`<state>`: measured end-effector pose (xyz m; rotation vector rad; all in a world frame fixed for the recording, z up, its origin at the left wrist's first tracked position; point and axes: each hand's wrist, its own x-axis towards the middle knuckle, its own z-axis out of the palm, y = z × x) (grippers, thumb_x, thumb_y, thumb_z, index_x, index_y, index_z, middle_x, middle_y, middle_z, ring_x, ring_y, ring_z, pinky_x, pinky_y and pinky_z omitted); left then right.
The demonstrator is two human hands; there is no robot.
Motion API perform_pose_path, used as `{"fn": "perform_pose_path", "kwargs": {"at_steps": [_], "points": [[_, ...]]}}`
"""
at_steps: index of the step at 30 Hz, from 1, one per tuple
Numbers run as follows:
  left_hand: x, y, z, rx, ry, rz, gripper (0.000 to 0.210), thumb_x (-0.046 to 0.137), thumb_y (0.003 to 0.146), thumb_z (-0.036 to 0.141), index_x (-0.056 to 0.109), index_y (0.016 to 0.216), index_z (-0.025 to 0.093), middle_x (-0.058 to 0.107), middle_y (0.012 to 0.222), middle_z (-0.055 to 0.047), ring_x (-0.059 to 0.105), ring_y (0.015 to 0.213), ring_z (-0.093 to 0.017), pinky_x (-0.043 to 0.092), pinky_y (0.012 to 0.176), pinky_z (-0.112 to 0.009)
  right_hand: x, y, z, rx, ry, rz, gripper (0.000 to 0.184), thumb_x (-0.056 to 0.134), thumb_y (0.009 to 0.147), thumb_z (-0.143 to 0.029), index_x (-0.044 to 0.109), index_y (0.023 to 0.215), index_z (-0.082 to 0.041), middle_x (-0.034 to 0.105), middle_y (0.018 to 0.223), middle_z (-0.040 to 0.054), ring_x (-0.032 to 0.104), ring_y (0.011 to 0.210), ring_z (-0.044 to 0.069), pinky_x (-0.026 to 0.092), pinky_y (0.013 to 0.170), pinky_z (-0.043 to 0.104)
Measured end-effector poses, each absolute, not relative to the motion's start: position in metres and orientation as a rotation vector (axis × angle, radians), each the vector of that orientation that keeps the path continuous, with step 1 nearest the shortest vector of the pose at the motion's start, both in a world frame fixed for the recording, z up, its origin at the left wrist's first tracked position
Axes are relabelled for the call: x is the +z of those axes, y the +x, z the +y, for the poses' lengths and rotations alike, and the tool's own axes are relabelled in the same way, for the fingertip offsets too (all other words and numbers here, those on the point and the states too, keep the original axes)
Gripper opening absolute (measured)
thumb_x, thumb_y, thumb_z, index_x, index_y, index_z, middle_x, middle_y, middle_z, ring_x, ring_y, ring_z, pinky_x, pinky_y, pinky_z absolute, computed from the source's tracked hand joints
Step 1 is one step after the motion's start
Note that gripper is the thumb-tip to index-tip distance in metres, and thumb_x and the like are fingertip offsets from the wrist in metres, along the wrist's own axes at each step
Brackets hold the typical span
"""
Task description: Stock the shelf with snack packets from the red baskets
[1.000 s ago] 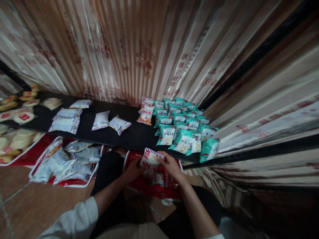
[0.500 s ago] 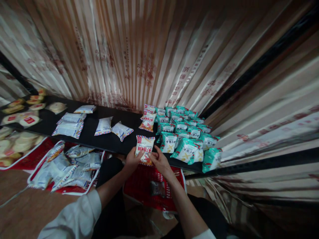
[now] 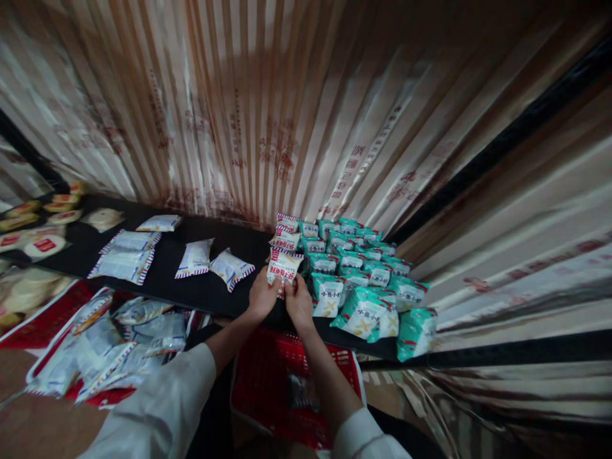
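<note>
Between my two hands is a white and red snack bag point(image 3: 284, 265) with striped edges, its printed front facing up. My left hand point(image 3: 264, 295) grips its lower left side, and my right hand point(image 3: 299, 303) closes on its lower right. Just behind it, similar snack bags point(image 3: 287, 238) stand in a short row on the black shelf point(image 3: 234, 238). Rows of green snack bags point(image 3: 329, 292) stand right beside my right hand. Left of my hands, two pale bags with striped edges point(image 3: 232, 268) lie on the shelf.
More striped bags point(image 3: 125, 255) lie farther left, beyond them round pale packs point(image 3: 44, 243). Below the shelf are a red basket of bags point(image 3: 102, 344) and another red basket point(image 3: 258, 382) under my arms. A pleated curtain point(image 3: 215, 127) hangs behind, with a black pole point(image 3: 502, 137) at right.
My hands have carried the snack bag forward from the shelf's front edge, up against the row of similar bags. The view has shifted slightly.
</note>
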<state>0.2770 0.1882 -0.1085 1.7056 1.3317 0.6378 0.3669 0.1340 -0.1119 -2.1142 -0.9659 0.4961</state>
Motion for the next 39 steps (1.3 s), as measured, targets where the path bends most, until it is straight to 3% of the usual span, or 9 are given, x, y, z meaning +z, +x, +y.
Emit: {"fn": "perform_pose_path", "kwargs": {"at_steps": [7, 22, 28, 30, 33, 39], "points": [[-0.112, 0.3, 0.213, 0.67, 1.868, 1.396, 0.055, 0.044, 0.084, 0.025, 0.033, 0.134, 0.007, 0.05, 0.127, -0.019, 0.047, 0.118, -0.026, 0.036, 0.098, -0.035, -0.114, 0.381, 0.168, 0.412, -2.22, -1.009, 0.046, 0.037, 0.086, -0.032, 0.044, 0.129, -0.016, 0.063, 0.11, 0.0116, 0.059, 0.099, 0.023, 0.043, 0.083, 0.032], [-0.135, 0.314, 0.234, 0.634, 1.892, 1.362, 0.051, 0.04, 0.086, 0.025, 0.033, 0.135, 0.014, 0.052, 0.127, -0.015, 0.049, 0.118, -0.024, 0.037, 0.099, -0.035, -0.132, 0.393, 0.184, 0.364, -2.185, -1.022, 0.047, 0.036, 0.086, -0.031, 0.044, 0.129, -0.012, 0.059, 0.117, 0.0152, 0.055, 0.105, 0.025, 0.04, 0.09, 0.036], [-0.132, 0.31, 0.221, 0.796, 1.911, 1.35, 0.057, 0.04, 0.085, 0.026, 0.026, 0.137, 0.006, 0.037, 0.14, -0.018, 0.032, 0.131, -0.026, 0.026, 0.108, -0.039, -0.139, 0.367, 0.16, 0.131, -2.058, -1.002, 0.052, 0.034, 0.086, -0.032, 0.036, 0.131, -0.006, 0.046, 0.13, 0.0206, 0.041, 0.121, 0.028, 0.032, 0.099, 0.045], [-0.129, 0.302, 0.202, 0.925, 1.968, 1.265, 0.052, 0.038, 0.086, 0.025, 0.03, 0.135, 0.009, 0.036, 0.141, -0.016, 0.03, 0.132, -0.025, 0.024, 0.11, -0.04, -0.146, 0.352, 0.131, 0.078, -1.973, -1.038, 0.049, 0.031, 0.087, -0.031, 0.035, 0.132, -0.01, 0.044, 0.131, 0.018, 0.038, 0.123, 0.026, 0.032, 0.1, 0.046], [-0.13, 0.28, 0.155, 1.06, 2.031, 1.079, 0.039, 0.031, 0.089, 0.023, 0.046, 0.125, 0.014, 0.046, 0.131, -0.013, 0.039, 0.125, -0.021, 0.029, 0.107, -0.038, -0.166, 0.334, 0.069, 0.121, -1.916, -1.069, 0.041, 0.031, 0.088, -0.029, 0.041, 0.126, -0.015, 0.049, 0.127, 0.0144, 0.043, 0.119, 0.023, 0.035, 0.099, 0.044], [-0.18, 0.248, 0.053, 0.579, 1.822, 0.932, 0.031, 0.036, 0.081, 0.01, 0.063, 0.093, 0.019, 0.06, 0.099, -0.008, 0.056, 0.095, -0.016, 0.043, 0.09, -0.028, -0.205, 0.35, -0.042, 0.489, -2.105, -1.204, 0.031, 0.033, 0.085, -0.022, 0.06, 0.099, -0.02, 0.063, 0.1, 0.0101, 0.057, 0.096, 0.02, 0.045, 0.085, 0.035]]}}
